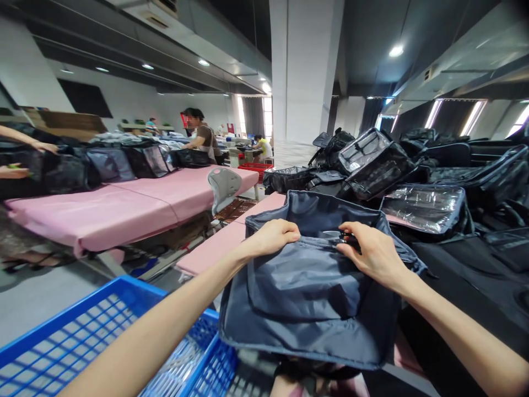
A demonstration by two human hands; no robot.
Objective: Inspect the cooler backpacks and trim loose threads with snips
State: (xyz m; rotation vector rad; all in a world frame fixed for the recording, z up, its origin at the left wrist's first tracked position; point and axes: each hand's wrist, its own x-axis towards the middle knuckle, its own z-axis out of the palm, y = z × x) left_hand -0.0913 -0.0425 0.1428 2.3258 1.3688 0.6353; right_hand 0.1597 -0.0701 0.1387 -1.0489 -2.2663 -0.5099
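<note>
I hold a dark blue-grey fabric bag [308, 286] upright in front of me, its front pocket facing me. My left hand [275, 236] is closed over the top edge of that pocket. My right hand [372, 251] pinches the same edge a little further right, at a small dark metal part, perhaps a zip pull, that I cannot make out well. The bag's open mouth shows behind my fingers.
A blue plastic crate [78, 336] sits at the lower left. Black bags with clear panels [425, 207] pile on the right. Pink-covered tables [124, 207] run left, with more bags [111, 162]. A person's arms [28, 144] reach in at far left; other people stand far back.
</note>
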